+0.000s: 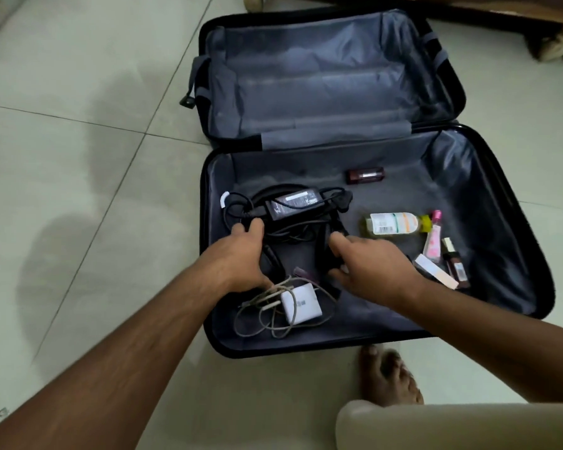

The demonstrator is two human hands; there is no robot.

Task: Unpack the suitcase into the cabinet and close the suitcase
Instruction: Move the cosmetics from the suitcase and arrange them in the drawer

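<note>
Head view: the suitcase (488,177) lies open on the floor, unpacking in progress. The left hand (241,254) and right hand (371,264), fingers curled, close on the black charger bundle (293,209). Next: lift it clear. Bottles (394,224) at 3 o'clock; free space toward 12.

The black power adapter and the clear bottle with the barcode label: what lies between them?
Only bare grey lining; the head view shows nothing between black power adapter and clear bottle.
</note>
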